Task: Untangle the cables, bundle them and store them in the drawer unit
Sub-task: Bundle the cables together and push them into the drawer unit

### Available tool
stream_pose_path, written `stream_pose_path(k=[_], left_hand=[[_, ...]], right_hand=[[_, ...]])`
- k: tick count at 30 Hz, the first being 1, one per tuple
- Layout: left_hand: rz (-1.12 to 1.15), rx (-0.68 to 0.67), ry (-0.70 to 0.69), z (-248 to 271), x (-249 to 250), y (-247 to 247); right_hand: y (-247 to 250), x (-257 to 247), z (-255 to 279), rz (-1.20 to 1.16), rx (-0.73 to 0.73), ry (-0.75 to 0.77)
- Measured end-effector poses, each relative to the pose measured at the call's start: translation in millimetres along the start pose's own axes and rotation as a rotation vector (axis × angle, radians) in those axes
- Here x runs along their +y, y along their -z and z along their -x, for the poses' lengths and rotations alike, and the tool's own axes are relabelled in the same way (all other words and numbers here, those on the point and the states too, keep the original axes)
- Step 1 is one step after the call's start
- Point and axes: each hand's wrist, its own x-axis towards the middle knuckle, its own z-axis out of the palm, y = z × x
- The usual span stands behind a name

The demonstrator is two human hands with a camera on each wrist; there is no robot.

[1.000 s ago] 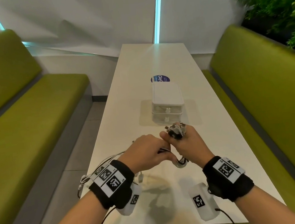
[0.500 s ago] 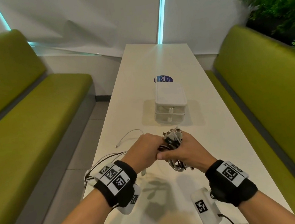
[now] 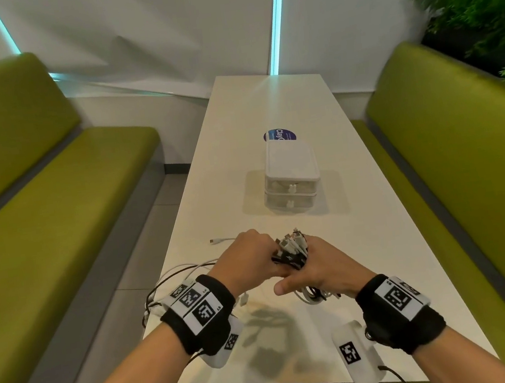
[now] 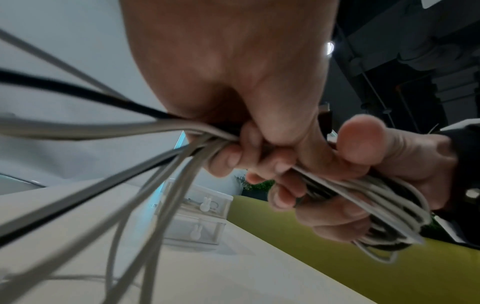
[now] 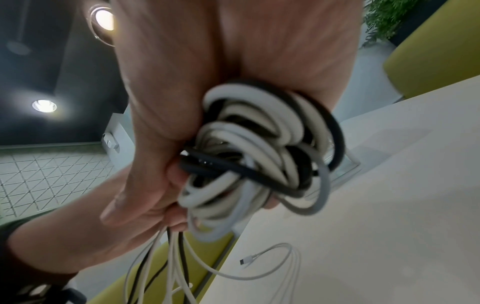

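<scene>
A: From the head view, where is everything?
B: Both hands are together above the near end of the long white worktop (image 3: 265,100). The left hand (image 3: 247,262) and the right hand (image 3: 320,265) are both clamped on a coiled bundle of white and black cables (image 3: 293,250), plug ends poking up between them. Loose strands trail off the worktop's left edge. The small white two-drawer plastic unit (image 3: 290,174) stands further up the worktop, both drawers shut, well apart from the hands.

A: And the left wrist view?
B: The left hand's fingers (image 4: 233,158) curl round several strands fanning out left; the right hand grips the loops beside them.

A: Right wrist?
B: The right hand's palm wraps the coil, with one white plug end (image 5: 246,262) lying on the worktop.
</scene>
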Motion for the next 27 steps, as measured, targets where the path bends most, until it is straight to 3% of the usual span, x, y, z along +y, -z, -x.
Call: stream_pose_path(k=[4,9,16,21,25,27], left_hand=[[0.021,0.054,0.034,2,1,4],[0.059,0.024,-0.022,3,-1,6],[0.268,-0.069,-0.039,5,-7,3],[0.347,-0.188,-0.052,7,-16,2],[0.429,-0.244,-0.075,14,-26,10],[0.367,-0.278,-0.078,15,-30,11]], right_hand=[[-3,1,5,-0.028,-0.038,-0.013],[-3,-4,11,-0.174,-0.064,-0.043],[5,-8,10,-0.071,-0.173,-0.029],[2,1,11,0.062,-0.139,-0.003],[3,5,13,0.029,-0.087,-0.03],[2,6,14,0.026,-0.066,-0.058]])
